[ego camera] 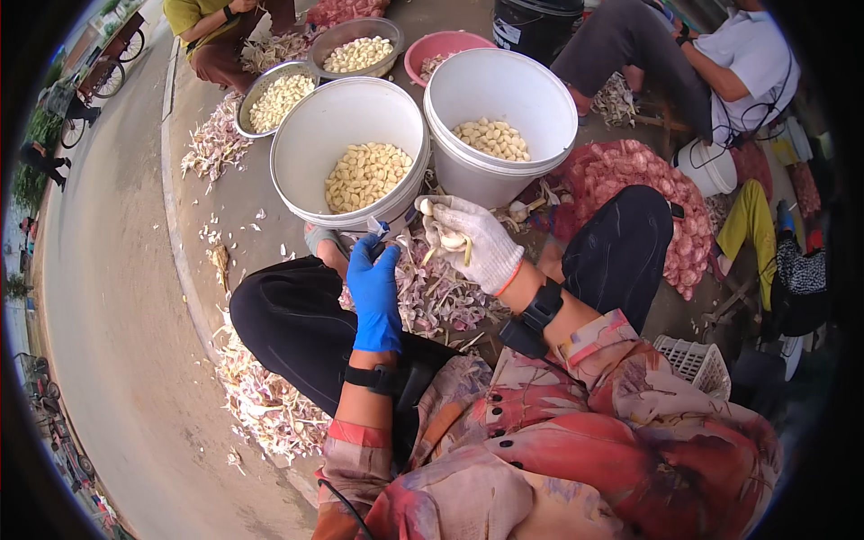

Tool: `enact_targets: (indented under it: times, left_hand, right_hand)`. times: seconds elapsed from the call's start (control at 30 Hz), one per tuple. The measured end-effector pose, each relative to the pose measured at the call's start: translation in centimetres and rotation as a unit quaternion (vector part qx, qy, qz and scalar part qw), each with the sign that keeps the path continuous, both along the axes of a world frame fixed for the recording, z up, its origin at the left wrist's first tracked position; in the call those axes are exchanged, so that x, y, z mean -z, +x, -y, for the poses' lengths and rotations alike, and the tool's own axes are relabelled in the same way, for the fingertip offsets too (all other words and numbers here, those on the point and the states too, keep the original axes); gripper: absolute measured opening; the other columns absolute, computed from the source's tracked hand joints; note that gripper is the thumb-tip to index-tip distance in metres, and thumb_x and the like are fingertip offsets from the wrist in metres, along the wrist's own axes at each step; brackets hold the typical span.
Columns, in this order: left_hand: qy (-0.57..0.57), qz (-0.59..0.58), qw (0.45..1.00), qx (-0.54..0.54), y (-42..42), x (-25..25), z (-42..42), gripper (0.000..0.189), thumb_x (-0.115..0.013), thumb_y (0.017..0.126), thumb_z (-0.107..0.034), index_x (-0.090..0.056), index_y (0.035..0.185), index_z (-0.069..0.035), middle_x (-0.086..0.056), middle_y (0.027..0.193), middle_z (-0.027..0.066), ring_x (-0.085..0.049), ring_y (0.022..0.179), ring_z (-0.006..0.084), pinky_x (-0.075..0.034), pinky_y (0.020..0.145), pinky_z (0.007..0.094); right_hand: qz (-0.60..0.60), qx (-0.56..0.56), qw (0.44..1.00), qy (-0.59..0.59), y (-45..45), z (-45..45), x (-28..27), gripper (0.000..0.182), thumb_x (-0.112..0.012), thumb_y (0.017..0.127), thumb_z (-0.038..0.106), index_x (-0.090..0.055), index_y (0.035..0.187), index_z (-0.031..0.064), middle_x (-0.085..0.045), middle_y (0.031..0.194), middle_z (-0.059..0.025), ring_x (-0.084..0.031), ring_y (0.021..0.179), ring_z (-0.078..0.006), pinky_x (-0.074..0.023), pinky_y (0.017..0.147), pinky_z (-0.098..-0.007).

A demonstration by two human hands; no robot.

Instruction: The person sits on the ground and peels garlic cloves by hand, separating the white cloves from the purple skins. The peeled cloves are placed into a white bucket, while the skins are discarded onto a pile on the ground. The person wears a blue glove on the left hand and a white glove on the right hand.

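My left hand (375, 290), in a blue rubber glove, points up before the left bucket. At its fingertips is a pale scrap of garlic skin (376, 227); something small and dark between thumb and fingers is too small to name. My right hand (472, 239) wears a white knit glove and holds several garlic cloves (451, 240), with one peeled clove (426, 206) at the fingertips. Beyond my hands stand two white plastic buckets, the left bucket (291, 158) and the right bucket (466, 88), each partly filled with peeled cloves. Loose garlic skins (439, 290) cover the ground between my legs.
Red mesh sacks of garlic (641, 196) lie by my right knee. Behind the buckets are a metal bowl (244, 108), a grey basin (320, 50) and a pink basin (449, 44). Two people (233, 34) (715, 74) sit opposite. A skin heap (270, 398) lies left, near a road (115, 270).
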State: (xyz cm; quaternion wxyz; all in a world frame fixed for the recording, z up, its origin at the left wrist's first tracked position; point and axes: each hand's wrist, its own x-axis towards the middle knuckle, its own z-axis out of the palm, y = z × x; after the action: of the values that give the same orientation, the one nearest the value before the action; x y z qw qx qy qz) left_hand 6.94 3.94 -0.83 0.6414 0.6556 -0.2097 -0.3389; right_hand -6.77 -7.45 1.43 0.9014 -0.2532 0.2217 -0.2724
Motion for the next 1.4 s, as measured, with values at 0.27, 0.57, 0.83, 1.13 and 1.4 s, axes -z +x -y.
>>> enact_targets:
  times: [0.27, 0.57, 0.83, 1.13, 1.4]
  left_hand:
    - [-0.079, 0.144, 0.986, -0.012, -0.7, -1.8, 2.2, 0.032, -0.057, 0.102, -0.025, -0.059, 0.119, 0.002, -0.065, 0.100, 0.0033, -0.057, 0.080, 0.0073, -0.047, 0.072, 0.0223]
    - [-0.061, 0.240, 0.959, 0.139, -3.3, -3.6, 1.7, 0.032, -0.067, 0.096, -0.021, -0.058, 0.115, 0.003, -0.061, 0.085, 0.0003, -0.052, 0.076, 0.0083, -0.046, 0.071, 0.0229]
    - [-0.009, 0.328, 0.925, 0.192, -4.3, -3.7, 2.8, 0.038, -0.067, 0.094, -0.034, -0.062, 0.116, -0.004, -0.066, 0.072, 0.0120, -0.067, 0.063, 0.0212, -0.051, 0.059, 0.0347]
    - [0.014, 0.388, 0.897, 0.210, -5.6, -1.4, 3.6, 0.028, -0.056, 0.099, -0.021, -0.058, 0.114, 0.002, -0.067, 0.082, 0.0236, -0.068, 0.073, 0.0396, -0.052, 0.061, 0.0440]
    - [-0.002, 0.267, 0.941, 0.205, -5.2, -0.4, 3.6, 0.022, -0.051, 0.103, -0.018, -0.058, 0.113, 0.001, -0.066, 0.081, 0.0150, -0.062, 0.070, 0.0206, -0.048, 0.064, 0.0344]
  right_hand:
    - [-0.100, 0.137, 0.979, -0.112, 6.8, 0.1, -1.6, 0.028, -0.047, 0.103, 0.012, -0.058, 0.127, 0.0032, -0.061, 0.118, -0.0073, -0.061, 0.102, -0.0148, -0.0523, 0.089, -0.0290]
    - [-0.052, 0.169, 0.981, -0.083, 1.4, -3.7, -1.2, 0.026, -0.050, 0.104, 0.021, -0.060, 0.121, 0.0041, -0.064, 0.108, -0.0024, -0.059, 0.091, -0.0085, -0.0508, 0.079, -0.0236]
    - [-0.152, 0.170, 0.973, -0.019, -0.9, -3.6, -1.1, 0.022, -0.049, 0.104, 0.017, -0.062, 0.116, 0.0039, -0.067, 0.105, -0.0027, -0.061, 0.089, -0.0094, -0.0510, 0.078, -0.0243]
    - [-0.327, 0.267, 0.842, -0.336, -1.7, -2.4, 2.2, 0.027, -0.048, 0.101, 0.019, -0.067, 0.101, -0.0009, -0.071, 0.086, -0.0136, -0.068, 0.082, -0.0213, -0.0530, 0.078, -0.0337]
    - [-0.190, 0.170, 0.952, -0.169, -3.2, -1.9, 0.1, 0.025, -0.047, 0.105, 0.018, -0.065, 0.110, 0.0028, -0.061, 0.086, -0.0023, -0.057, 0.073, -0.0055, -0.0471, 0.056, -0.0195]
